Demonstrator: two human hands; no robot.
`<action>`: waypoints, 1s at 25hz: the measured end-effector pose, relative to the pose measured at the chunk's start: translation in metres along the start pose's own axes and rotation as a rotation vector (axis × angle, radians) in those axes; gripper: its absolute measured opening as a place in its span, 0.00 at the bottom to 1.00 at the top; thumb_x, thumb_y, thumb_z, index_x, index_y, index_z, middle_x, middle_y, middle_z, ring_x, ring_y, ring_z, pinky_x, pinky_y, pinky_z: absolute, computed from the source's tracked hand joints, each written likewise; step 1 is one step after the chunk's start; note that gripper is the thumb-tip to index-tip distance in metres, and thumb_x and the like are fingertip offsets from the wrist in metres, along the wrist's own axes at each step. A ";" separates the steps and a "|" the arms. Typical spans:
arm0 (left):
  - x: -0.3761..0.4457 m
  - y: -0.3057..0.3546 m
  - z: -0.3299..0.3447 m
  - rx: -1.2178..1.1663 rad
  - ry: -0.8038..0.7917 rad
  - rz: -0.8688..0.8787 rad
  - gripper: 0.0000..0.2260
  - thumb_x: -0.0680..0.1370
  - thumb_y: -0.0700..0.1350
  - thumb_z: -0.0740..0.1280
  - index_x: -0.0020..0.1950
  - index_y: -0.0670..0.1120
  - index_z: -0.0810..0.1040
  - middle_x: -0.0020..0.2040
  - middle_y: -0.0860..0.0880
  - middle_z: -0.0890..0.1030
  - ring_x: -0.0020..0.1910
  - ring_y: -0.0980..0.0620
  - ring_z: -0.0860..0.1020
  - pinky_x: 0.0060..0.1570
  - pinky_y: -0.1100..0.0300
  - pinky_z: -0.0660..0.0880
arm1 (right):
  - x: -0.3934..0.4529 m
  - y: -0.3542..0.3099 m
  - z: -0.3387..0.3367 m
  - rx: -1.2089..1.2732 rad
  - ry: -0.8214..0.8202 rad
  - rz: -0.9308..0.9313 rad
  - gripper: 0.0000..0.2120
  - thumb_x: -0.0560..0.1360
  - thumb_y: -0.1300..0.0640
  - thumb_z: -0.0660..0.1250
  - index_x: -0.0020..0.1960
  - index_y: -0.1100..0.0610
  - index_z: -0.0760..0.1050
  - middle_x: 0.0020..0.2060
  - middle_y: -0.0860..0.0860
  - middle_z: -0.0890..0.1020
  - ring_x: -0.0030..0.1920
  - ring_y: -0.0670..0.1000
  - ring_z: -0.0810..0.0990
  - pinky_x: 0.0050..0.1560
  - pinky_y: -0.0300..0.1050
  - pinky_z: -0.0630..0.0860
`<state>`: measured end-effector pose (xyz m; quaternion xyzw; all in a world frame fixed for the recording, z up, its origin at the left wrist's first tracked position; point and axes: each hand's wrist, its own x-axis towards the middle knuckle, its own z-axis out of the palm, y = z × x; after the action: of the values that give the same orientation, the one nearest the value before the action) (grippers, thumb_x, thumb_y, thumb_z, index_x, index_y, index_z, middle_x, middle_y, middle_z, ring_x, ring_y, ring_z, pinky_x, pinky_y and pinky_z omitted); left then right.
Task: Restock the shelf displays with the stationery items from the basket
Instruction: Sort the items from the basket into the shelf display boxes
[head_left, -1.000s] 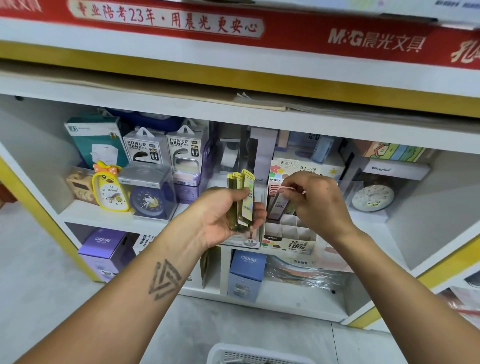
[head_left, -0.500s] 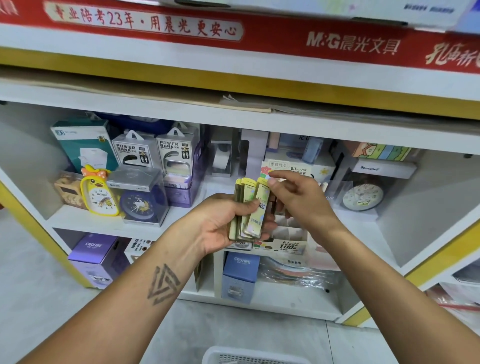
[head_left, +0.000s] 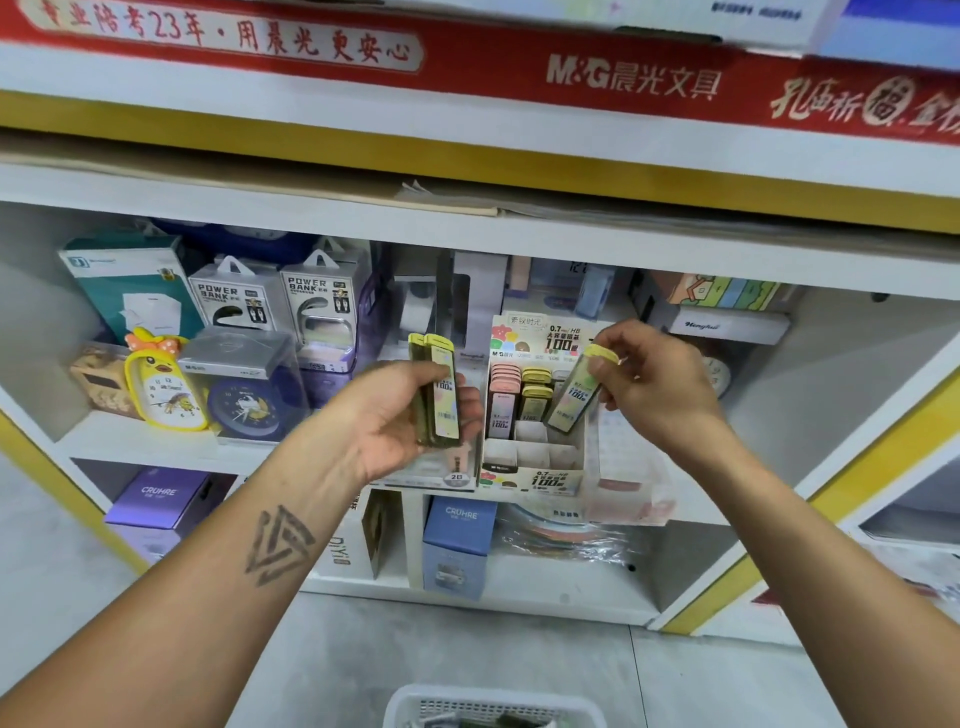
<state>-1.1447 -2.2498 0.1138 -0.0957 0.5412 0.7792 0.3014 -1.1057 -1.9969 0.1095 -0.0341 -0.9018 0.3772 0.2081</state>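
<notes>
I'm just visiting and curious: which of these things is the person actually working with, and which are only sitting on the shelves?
In the job:
- left hand gripping a bundle of lead cases
- right hand pinching one yellow-capped lead case
- display box
- white basket

Just there:
- duck clock
- power bank boxes
- purple box

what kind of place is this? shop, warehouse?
Most likely a stationery shop. A red M&G brand banner runs above white shelves, a lead refill display box sits among boxed power banks and alarm clocks, and a restocking basket stands below.
</notes>
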 end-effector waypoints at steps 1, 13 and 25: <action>-0.001 0.000 0.000 0.003 -0.003 0.015 0.10 0.83 0.40 0.60 0.56 0.34 0.77 0.46 0.37 0.84 0.41 0.43 0.83 0.43 0.48 0.81 | -0.001 0.001 0.001 -0.117 -0.006 -0.065 0.07 0.77 0.59 0.70 0.48 0.47 0.76 0.37 0.44 0.81 0.35 0.48 0.81 0.38 0.44 0.78; 0.004 -0.016 0.009 0.031 -0.079 0.048 0.08 0.82 0.36 0.61 0.56 0.33 0.77 0.50 0.32 0.83 0.46 0.37 0.85 0.43 0.43 0.83 | 0.004 0.006 0.032 -0.317 0.042 -0.339 0.06 0.75 0.61 0.72 0.53 0.58 0.80 0.44 0.51 0.82 0.40 0.47 0.74 0.42 0.40 0.67; 0.006 -0.028 0.014 0.118 -0.159 0.025 0.13 0.74 0.36 0.72 0.57 0.34 0.79 0.51 0.32 0.83 0.48 0.35 0.84 0.45 0.40 0.81 | 0.001 -0.022 0.042 0.324 -0.231 0.114 0.08 0.78 0.55 0.71 0.56 0.53 0.83 0.39 0.51 0.84 0.35 0.48 0.79 0.35 0.45 0.77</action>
<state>-1.1307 -2.2288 0.0942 -0.0090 0.5618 0.7547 0.3388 -1.1209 -2.0404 0.0989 -0.0079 -0.8438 0.5299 0.0844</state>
